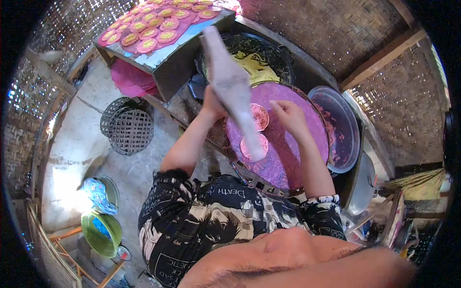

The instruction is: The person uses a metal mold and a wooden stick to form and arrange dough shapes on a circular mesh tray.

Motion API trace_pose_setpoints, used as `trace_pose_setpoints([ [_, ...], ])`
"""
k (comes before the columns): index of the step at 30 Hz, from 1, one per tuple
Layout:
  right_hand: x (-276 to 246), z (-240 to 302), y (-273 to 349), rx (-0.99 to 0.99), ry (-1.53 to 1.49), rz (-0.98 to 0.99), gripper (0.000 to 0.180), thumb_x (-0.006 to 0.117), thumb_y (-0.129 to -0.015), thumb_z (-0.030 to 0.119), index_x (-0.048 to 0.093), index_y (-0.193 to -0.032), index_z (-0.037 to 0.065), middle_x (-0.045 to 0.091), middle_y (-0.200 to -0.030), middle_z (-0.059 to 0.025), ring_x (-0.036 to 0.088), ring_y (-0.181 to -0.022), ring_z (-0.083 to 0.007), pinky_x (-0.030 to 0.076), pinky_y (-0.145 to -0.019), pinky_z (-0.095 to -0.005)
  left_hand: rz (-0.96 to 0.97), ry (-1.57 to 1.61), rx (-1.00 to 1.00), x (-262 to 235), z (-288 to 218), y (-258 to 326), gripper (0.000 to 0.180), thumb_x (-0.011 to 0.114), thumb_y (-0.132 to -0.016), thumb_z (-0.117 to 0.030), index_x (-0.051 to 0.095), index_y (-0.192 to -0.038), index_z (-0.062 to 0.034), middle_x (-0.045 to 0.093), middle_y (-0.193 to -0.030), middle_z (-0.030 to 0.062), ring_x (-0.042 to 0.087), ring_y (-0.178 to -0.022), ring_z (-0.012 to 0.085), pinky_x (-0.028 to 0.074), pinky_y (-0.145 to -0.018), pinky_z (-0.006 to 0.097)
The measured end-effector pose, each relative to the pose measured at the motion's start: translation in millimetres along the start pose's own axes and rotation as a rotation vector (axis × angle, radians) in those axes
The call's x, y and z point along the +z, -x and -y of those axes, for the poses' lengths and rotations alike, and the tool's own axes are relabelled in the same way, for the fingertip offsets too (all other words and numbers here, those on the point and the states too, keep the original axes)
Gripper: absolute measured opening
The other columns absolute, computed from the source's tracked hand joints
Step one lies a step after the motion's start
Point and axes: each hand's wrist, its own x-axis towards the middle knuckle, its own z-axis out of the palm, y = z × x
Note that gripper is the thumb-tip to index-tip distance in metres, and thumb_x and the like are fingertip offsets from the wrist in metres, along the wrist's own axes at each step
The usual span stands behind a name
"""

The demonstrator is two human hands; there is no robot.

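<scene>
My left hand (210, 102) is closed round a long pale tool (230, 81), wide in the middle with a narrow arm at each end; motion blurs it, and my fingers are partly hidden behind it. It is held up over a round pink-purple surface (312, 122) with a dark rim. On that surface lie two round lacy pink pieces (260, 118), one nearer to me and partly covered by the tool's lower end. My right hand (290, 117) hovers over the surface beside the farther piece, its fingers loosely bent and apart, holding nothing I can see.
Behind the surface sits a dark round pan (276, 53) with yellow material (257, 67). A clear tub (354, 129) of pink stuff stands right. Far left, a bench (175, 72) carries several pink-and-yellow discs (149, 32). Woven baskets (127, 125) and a green basin (103, 235) stand on the left floor.
</scene>
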Motion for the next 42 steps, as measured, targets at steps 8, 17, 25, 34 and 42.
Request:
trace_pose_setpoints([
  [8,9,-21,-2,0.199,0.548,0.016,0.03,0.056,-0.073,0.035,0.065,-0.077,0.006,0.061,-0.08,-0.0157,0.058,-0.078,-0.0308,0.045,-0.069,-0.0403,-0.198,0.556,-0.043,-50,-66,62,0.03,0.041,-0.085,-0.018,0.047,-0.11,-0.0023,0.056,-0.101,0.0096,0.054,-0.091,0.0203,0.044,-0.081,0.035],
  [17,6,-7,-7,0.01,0.763,-0.012,0.024,0.054,-0.068,0.028,0.065,-0.074,0.007,0.06,-0.084,-0.0145,0.056,-0.083,-0.0299,0.045,-0.073,-0.04,-0.208,0.535,-0.04,-52,-92,84,0.03,0.045,-0.081,-0.019,0.048,-0.106,-0.0024,0.056,-0.096,0.0101,0.055,-0.089,0.0216,0.043,-0.081,0.035],
  [25,9,-12,-11,0.018,0.797,0.055,0.022,0.055,-0.067,0.026,0.065,-0.072,0.007,0.061,-0.082,-0.0154,0.057,-0.081,-0.0306,0.047,-0.069,-0.0406,-0.211,0.519,-0.03,-47,-103,92,0.029,0.048,-0.078,-0.02,0.05,-0.102,-0.0025,0.057,-0.093,0.0105,0.056,-0.086,0.0227,0.043,-0.082,0.036],
  [34,7,-3,-9,0.056,0.781,0.048,0.023,0.058,-0.067,0.028,0.064,-0.07,0.006,0.061,-0.078,-0.0169,0.058,-0.076,-0.0313,0.047,-0.068,-0.0413,-0.194,0.497,-0.035,-38,-112,91,0.029,0.051,-0.075,-0.02,0.052,-0.098,-0.0026,0.058,-0.088,0.011,0.056,-0.083,0.0239,0.043,-0.082,0.037],
  [42,-50,-2,70,0.008,0.612,-0.015,0.022,0.056,-0.068,0.025,0.061,-0.068,0.004,0.056,-0.069,-0.012,0.055,-0.073,-0.0307,0.043,-0.064,-0.0387,-0.224,0.465,-0.043,-40,-115,101,0.029,0.054,-0.072,-0.021,0.053,-0.094,-0.0028,0.058,-0.085,0.0114,0.057,-0.081,0.025,0.042,-0.083,0.038],
])
